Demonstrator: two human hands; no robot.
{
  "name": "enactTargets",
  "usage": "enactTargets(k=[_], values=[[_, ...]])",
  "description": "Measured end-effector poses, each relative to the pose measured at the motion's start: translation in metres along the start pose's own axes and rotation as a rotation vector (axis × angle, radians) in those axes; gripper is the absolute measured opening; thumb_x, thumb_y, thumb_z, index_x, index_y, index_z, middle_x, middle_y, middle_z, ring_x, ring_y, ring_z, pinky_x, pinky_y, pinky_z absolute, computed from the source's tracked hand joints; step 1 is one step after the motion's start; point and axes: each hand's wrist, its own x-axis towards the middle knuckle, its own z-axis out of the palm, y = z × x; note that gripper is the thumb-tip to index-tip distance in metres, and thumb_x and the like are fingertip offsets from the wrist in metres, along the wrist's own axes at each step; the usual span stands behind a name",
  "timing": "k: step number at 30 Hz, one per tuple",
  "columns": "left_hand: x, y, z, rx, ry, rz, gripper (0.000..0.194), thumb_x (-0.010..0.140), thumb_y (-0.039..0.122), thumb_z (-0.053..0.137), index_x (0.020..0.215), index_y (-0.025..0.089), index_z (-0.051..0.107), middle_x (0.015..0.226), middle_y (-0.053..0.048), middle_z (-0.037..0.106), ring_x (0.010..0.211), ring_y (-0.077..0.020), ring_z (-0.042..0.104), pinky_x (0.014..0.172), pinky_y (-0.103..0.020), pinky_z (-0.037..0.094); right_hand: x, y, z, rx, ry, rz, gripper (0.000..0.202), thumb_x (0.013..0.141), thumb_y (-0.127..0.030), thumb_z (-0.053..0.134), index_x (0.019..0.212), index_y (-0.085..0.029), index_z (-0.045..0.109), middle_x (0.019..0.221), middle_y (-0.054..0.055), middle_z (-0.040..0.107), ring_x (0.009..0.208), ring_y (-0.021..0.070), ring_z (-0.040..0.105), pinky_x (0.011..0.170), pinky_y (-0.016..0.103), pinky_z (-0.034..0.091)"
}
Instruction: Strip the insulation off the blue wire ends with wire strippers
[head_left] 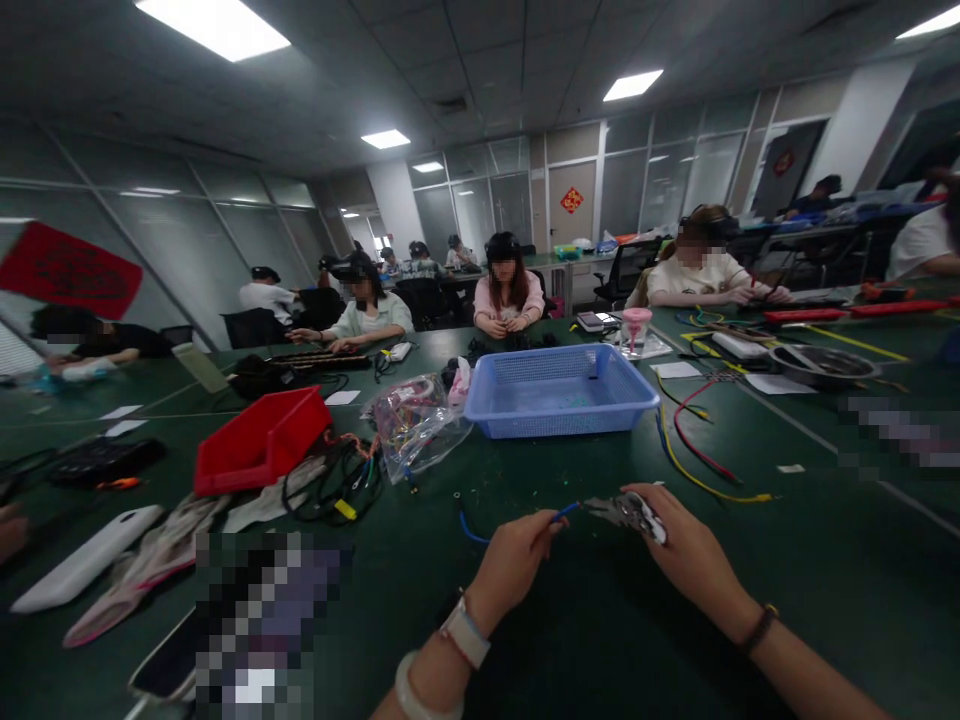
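My left hand is closed in a pinch around a blue wire, and a dark-tipped end of it curves out to the left over the table. The wire's other end reaches right, to the jaws of metal pliers. Wrapped round the pliers' handles is my right hand, closed. Whether the jaws touch the wire or only sit against its end is too small to tell. Both hands are just above the green table, in front of a blue plastic basket.
Left of the basket lie a clear plastic bag of wires, a red bin, black cables and gloves. Yellow and red wires lie to the right. A white power bank-like block rests at left. Several people sit across the table.
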Motion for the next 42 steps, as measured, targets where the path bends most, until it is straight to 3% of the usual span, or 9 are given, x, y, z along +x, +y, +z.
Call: enactTargets(k=[9, 15, 21, 28, 35, 39, 42], values=[[0.0, 0.004, 0.002, -0.045, 0.021, -0.014, 0.036, 0.1, 0.035, 0.03, 0.108, 0.019, 0.061, 0.072, 0.001, 0.057, 0.069, -0.0128, 0.056, 0.065, -0.021, 0.04, 0.008, 0.004, -0.008, -0.109, 0.096, -0.114, 0.039, 0.08, -0.014, 0.044, 0.115, -0.025, 0.056, 0.113, 0.006, 0.065, 0.091, 0.0207, 0.066, 0.078, 0.037, 0.053], [0.001, 0.005, 0.001, -0.063, 0.034, -0.022, 0.037, 0.099, 0.036, 0.03, 0.106, 0.019, 0.063, 0.069, 0.002, 0.055, 0.066, -0.0123, 0.055, 0.063, -0.021, 0.039, 0.029, 0.003, -0.015, -0.188, 0.06, -0.218, 0.051, 0.074, -0.006, 0.043, 0.121, -0.025, 0.053, 0.12, 0.005, 0.063, 0.093, 0.0215, 0.066, 0.079, 0.037, 0.055], [0.009, 0.009, 0.002, -0.103, 0.016, -0.054, 0.036, 0.099, 0.034, 0.031, 0.099, 0.017, 0.063, 0.069, 0.002, 0.057, 0.066, -0.0119, 0.056, 0.064, -0.021, 0.039, 0.037, -0.003, 0.002, -0.187, 0.127, -0.253, 0.053, 0.075, -0.007, 0.044, 0.125, -0.026, 0.049, 0.13, 0.007, 0.055, 0.095, 0.0208, 0.066, 0.077, 0.035, 0.057], [0.013, 0.003, 0.009, -0.08, -0.027, -0.042, 0.032, 0.098, 0.029, 0.034, 0.095, 0.016, 0.063, 0.077, -0.001, 0.061, 0.073, -0.0129, 0.057, 0.07, -0.022, 0.042, 0.034, 0.013, 0.017, -0.198, 0.14, -0.209, 0.067, 0.073, -0.011, 0.048, 0.137, -0.026, 0.037, 0.143, 0.01, 0.041, 0.102, 0.026, 0.064, 0.07, 0.037, 0.06], [0.008, 0.0, 0.01, -0.036, -0.109, -0.086, 0.024, 0.095, 0.021, 0.038, 0.09, 0.018, 0.062, 0.077, 0.0, 0.062, 0.071, -0.013, 0.057, 0.067, -0.022, 0.04, 0.026, 0.011, 0.019, -0.195, 0.089, -0.25, 0.071, 0.074, -0.008, 0.046, 0.14, -0.027, 0.032, 0.146, 0.011, 0.038, 0.114, 0.0276, 0.058, 0.083, 0.04, 0.057], [0.006, -0.002, 0.008, -0.03, -0.153, -0.113, 0.023, 0.091, 0.014, 0.04, 0.092, 0.02, 0.062, 0.082, 0.0, 0.064, 0.075, -0.0136, 0.058, 0.068, -0.022, 0.041, 0.022, 0.008, 0.025, -0.223, 0.094, -0.318, 0.074, 0.073, -0.003, 0.044, 0.142, -0.022, 0.029, 0.147, 0.014, 0.036, 0.128, 0.029, 0.045, 0.102, 0.045, 0.045], [0.003, -0.002, 0.007, -0.03, -0.165, -0.125, 0.025, 0.088, 0.011, 0.041, 0.096, 0.02, 0.062, 0.085, -0.001, 0.065, 0.076, -0.014, 0.059, 0.068, -0.023, 0.042, 0.019, 0.005, 0.029, -0.247, 0.081, -0.328, 0.077, 0.073, -0.001, 0.041, 0.145, -0.019, 0.023, 0.149, 0.016, 0.033, 0.133, 0.0294, 0.039, 0.106, 0.047, 0.04]])
